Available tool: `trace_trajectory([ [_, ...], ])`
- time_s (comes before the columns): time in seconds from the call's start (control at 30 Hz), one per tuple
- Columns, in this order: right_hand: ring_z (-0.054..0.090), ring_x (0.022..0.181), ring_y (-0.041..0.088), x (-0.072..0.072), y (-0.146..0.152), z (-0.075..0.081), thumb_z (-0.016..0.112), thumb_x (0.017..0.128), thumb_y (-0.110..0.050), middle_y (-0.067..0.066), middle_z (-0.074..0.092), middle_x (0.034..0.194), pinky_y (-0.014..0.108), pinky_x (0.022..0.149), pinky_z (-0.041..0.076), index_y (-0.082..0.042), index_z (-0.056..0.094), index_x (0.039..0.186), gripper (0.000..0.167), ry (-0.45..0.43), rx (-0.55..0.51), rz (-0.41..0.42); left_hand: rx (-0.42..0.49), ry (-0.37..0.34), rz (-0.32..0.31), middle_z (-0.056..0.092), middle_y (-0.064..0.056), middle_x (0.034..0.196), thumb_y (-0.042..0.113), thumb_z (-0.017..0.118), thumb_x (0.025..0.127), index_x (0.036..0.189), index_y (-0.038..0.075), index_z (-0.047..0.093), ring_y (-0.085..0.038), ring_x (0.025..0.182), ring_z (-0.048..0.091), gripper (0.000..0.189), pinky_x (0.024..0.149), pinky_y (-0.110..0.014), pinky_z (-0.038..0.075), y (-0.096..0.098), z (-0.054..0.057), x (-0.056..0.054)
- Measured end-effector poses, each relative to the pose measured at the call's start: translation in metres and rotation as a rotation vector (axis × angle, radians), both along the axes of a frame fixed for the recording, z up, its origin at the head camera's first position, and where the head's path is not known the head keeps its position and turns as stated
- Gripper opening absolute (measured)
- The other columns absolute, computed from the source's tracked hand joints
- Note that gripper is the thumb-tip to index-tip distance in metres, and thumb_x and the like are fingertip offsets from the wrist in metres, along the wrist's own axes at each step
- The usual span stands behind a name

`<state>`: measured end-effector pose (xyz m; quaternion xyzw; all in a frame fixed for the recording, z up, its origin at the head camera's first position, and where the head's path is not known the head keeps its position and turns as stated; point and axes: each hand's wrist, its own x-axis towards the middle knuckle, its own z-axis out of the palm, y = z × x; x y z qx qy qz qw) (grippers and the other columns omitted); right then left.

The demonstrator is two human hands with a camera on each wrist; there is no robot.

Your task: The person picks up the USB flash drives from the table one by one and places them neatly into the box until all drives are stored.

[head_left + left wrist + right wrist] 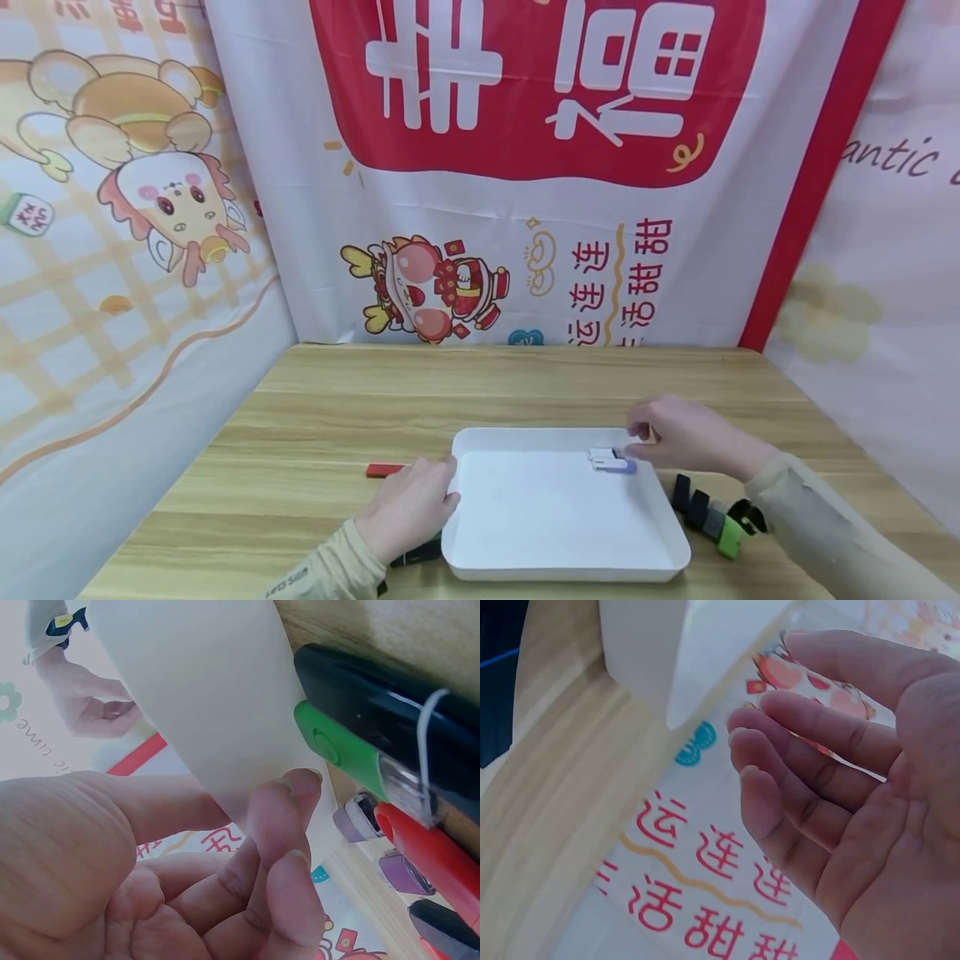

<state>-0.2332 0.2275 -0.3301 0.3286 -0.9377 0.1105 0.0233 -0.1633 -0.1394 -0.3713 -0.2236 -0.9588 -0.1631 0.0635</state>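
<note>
A shallow white tray (555, 525) lies on the table in the head view. My left hand (412, 504) pinches its left wall between thumb and fingers, as the left wrist view also shows. Over the tray's far right corner is my right hand (686, 437), its fingers loosely bent. The right wrist view shows nothing between those fingers. Close below its fingertips, small USB sticks lie side by side inside the tray, one of them white and lavender (615, 466).
Left of the tray lie a red stick (385, 470), a green USB stick (341, 746) and a black one (367, 705), with purple-grey ones nearby. On the right are several dark sticks (697, 507) and a bright green one (730, 537). Printed cloths (525, 208) hang around the table.
</note>
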Motion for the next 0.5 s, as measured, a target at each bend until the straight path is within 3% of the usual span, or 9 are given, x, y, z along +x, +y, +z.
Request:
trace_trajectory([
  [0.5, 0.046, 0.06, 0.003, 0.022, 0.025, 0.002, 0.077, 0.086, -0.023, -0.016, 0.049, 0.069, 0.024, 0.052, 0.042, -0.029, 0.061, 0.078, 0.018, 0.016, -0.004, 0.006, -0.011, -0.011, -0.004, 0.045, 0.001, 0.06, 0.009, 0.071, 0.087, 0.093, 0.0, 0.061, -0.01, 0.046, 0.042, 0.015, 0.038, -0.026, 0.034, 0.001, 0.0, 0.0],
])
